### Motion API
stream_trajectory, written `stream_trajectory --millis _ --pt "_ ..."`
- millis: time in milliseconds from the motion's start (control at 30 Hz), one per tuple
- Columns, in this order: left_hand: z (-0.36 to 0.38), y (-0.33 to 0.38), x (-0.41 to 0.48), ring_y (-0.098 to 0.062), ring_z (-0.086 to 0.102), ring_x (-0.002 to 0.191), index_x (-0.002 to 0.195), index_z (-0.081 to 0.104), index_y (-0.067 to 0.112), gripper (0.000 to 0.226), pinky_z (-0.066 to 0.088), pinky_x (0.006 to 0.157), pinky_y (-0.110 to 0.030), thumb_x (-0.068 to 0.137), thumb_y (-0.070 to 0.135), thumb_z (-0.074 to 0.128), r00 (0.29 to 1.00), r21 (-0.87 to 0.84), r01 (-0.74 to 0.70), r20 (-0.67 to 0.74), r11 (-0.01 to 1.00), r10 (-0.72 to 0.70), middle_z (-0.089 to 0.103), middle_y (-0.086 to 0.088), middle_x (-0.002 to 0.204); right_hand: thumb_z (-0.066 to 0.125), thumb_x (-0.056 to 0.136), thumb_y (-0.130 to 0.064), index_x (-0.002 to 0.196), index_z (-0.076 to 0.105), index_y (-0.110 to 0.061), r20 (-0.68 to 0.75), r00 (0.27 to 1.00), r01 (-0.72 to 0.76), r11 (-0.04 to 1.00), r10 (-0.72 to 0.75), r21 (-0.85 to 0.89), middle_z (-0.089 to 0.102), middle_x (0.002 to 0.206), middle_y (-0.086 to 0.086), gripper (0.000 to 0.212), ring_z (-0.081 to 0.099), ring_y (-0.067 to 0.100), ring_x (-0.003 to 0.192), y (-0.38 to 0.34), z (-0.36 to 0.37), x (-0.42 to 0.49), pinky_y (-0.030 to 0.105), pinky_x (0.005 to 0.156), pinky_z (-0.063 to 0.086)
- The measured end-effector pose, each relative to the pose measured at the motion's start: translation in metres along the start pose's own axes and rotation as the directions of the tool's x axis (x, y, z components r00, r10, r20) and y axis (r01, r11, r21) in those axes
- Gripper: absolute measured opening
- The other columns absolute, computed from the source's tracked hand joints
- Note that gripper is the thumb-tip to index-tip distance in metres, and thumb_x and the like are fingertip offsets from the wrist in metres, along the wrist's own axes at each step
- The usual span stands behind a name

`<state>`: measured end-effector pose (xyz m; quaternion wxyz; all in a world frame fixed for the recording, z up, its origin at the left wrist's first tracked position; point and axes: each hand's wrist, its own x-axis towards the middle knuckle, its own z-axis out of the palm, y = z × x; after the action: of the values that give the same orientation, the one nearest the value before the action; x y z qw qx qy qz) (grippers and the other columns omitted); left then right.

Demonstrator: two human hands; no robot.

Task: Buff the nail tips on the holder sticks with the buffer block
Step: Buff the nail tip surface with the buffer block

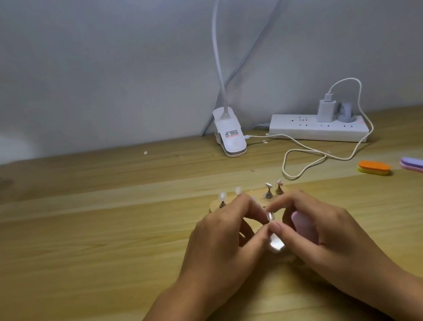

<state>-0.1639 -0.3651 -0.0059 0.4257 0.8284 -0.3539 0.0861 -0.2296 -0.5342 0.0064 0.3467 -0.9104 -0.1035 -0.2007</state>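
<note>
While the left hand and right hand pinch one stick together, with the buffer block tucked in the right palm, the other sticks wait on the stand — buffing looks partway at best.

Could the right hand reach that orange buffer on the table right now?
Probably, but not freely. The table toward the orange buffer is bare, yet the right hand holds a pink buffer and, with the left hand, pinches the stick; it would need to let go first.

Holder sticks centre — spare buffers right, power strip behind.
</note>
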Motion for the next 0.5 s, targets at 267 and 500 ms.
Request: stream_trajectory --millis 267,500 --pt "0.0018 -0.0036 0.0018 -0.007 0.059 0.05 0.09 0.065 0.03 0.006 0.039 0.052 -0.021 0.084 0.029 0.064 0.998 -0.13 0.051 0.038 0.99 -0.047 0.071 0.023 0.091 0.043 0.09 -0.043 0.096 0.033 -0.033 -0.016 0.986 -0.166 0.984 0.168 0.059 0.057 0.083 -0.011 0.016 0.056 0.011 0.078 0.0006 0.0002 -0.0025 0.038 0.068 0.047" --pt "0.0013 -0.0042 -0.0005 -0.003 0.06 0.055 0.096 0.062 0.035 0.008 0.038 0.055 -0.021 0.089 0.034 0.064 0.996 -0.061 -0.007 0.094 0.998 0.013 0.071 0.019 0.09 0.033 0.086 -0.045 0.101 0.021 -0.033 -0.002 0.989 -0.148 0.989 0.148 -0.02 0.052 0.082 -0.013 0.022 0.057 0.017 0.068 -0.0053 0.0016 -0.005 0.039 0.062 0.045"
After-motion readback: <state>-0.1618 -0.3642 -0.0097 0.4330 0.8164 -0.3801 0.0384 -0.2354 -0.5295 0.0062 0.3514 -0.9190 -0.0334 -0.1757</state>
